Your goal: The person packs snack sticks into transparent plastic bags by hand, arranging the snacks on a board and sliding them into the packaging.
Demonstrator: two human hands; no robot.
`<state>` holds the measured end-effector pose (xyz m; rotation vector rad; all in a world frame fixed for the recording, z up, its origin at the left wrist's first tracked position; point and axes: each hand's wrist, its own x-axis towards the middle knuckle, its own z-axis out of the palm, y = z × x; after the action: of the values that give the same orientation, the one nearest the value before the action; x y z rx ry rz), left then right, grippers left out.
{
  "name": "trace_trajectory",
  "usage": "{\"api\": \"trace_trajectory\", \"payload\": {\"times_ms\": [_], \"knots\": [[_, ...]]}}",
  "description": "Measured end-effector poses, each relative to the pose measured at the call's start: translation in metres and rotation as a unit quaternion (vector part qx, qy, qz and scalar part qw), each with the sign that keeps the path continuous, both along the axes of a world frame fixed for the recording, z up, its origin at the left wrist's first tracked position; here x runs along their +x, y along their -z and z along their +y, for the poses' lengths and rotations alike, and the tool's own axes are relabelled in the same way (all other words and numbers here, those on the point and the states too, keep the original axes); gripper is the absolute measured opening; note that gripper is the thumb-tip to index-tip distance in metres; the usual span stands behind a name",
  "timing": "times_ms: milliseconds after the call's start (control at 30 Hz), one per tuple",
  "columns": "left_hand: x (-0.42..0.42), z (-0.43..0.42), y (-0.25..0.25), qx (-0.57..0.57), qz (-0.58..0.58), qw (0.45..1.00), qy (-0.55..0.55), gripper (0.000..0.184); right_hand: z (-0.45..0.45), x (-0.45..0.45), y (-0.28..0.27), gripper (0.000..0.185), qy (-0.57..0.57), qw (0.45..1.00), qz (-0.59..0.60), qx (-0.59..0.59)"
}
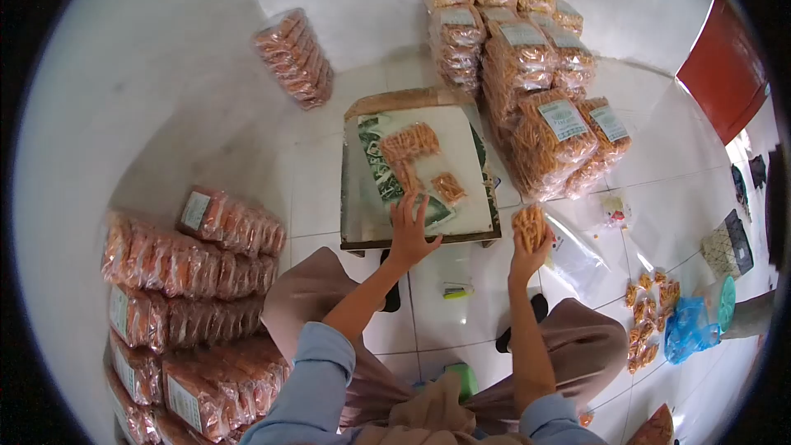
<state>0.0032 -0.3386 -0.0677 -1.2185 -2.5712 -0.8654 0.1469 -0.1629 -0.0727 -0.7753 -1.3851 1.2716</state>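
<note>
A low table (pixel 353 214) stands in front of me, with a clear plastic bag and green printed label (pixel 437 213) lying on it. Small packets of orange-brown snack sticks (pixel 409 142) lie in a row along its upper part, and more run down below them. One loose packet (pixel 447 187) rests to the right. My left hand (pixel 409 235) is over the table's near side, fingers spread, their tips at the lower packets; whether they touch is unclear. Right of the table, my right hand (pixel 527 259) grips a snack packet (pixel 530 227) in the air.
Large filled snack bags (pixel 552 136) are stacked behind on the right. Reddish-brown packs (pixel 185 259) pile up at left, and another stack (pixel 294 58) leans by the wall. Clear bags (pixel 573 255), loose packets (pixel 651 313), a blue plastic bag (pixel 690 330) and a green cutter-like tool (pixel 456 290) lie on the floor.
</note>
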Motion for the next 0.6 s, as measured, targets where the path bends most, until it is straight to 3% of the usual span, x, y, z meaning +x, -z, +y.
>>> {"api": "trace_trajectory", "payload": {"times_ms": [100, 133, 233, 333, 467, 533, 600], "knots": [[-0.001, 0.018, 0.01, -0.069, 0.045, 0.997, -0.008, 0.06, -0.032, 0.008, 0.026, 0.06, -0.006, 0.994, -0.014, -0.111], [-0.005, 0.023, 0.014, -0.094, 0.076, 0.993, -0.014, 0.054, -0.043, 0.012, 0.04, 0.059, -0.024, 0.994, -0.051, -0.093], [-0.02, 0.033, 0.028, -0.057, 0.141, 0.988, 0.006, 0.048, -0.067, 0.005, 0.058, 0.059, -0.077, 0.985, -0.086, -0.127], [-0.024, 0.041, 0.028, -0.008, 0.106, 0.994, 0.004, 0.035, -0.076, -0.018, 0.053, 0.06, -0.178, 0.97, -0.066, -0.15], [-0.025, 0.046, 0.021, -0.002, 0.064, 0.998, -0.017, 0.035, -0.067, -0.051, 0.039, 0.056, -0.214, 0.961, -0.099, -0.141], [-0.026, 0.046, 0.02, 0.032, 0.019, 0.999, -0.04, 0.033, -0.061, -0.056, 0.033, 0.053, -0.273, 0.918, -0.055, -0.281], [-0.029, 0.044, 0.017, 0.014, -0.003, 0.999, -0.036, 0.033, -0.062, -0.052, 0.022, 0.048, -0.285, 0.906, -0.074, -0.304]]}}
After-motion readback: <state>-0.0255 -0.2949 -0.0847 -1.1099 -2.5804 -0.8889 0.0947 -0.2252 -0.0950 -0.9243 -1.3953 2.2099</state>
